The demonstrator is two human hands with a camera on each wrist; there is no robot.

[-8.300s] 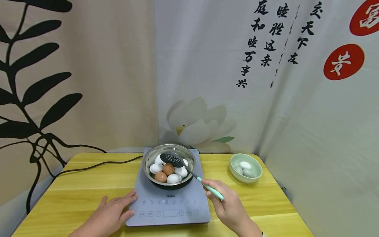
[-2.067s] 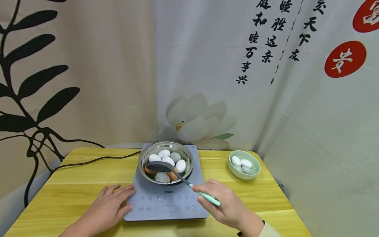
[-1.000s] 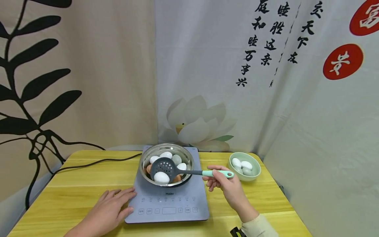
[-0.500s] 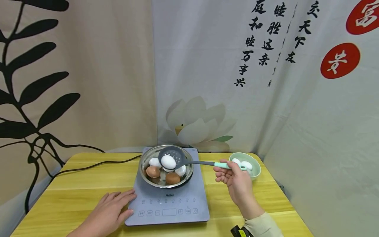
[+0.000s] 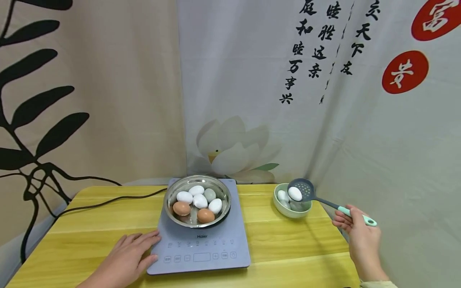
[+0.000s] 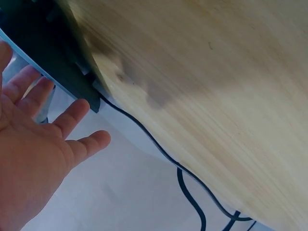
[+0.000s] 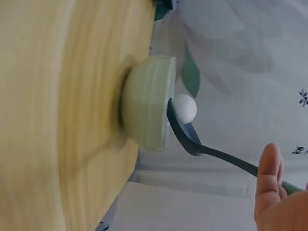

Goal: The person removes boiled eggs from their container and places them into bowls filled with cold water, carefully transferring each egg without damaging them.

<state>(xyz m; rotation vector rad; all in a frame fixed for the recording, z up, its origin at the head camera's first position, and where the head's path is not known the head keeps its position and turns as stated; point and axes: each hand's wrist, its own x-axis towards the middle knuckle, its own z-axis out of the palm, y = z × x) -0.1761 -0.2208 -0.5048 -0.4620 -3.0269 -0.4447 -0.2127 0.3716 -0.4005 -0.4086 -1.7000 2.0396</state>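
Left hand (image 5: 126,258), bottom left — fingers spread, fingertips at left edge of grey cooktop (image 5: 201,267). Right hand (image 5: 361,240), lower right — pinching handle of slotted skimmer (image 5: 306,189). White egg (image 5: 295,194) in skimmer, over green bowl (image 5: 291,214), right of centre. Seven eggs in steel pan (image 5: 225,195), centre.

Table (image 5: 288,248), yellow wood-grain top, rounded far corners, bearing one flat grey-blue Haier cooktop (image 5: 201,245) at centre, one pale green bowl (image 5: 290,213) near far right corner, one black cord (image 5: 115,199) running to left edge.
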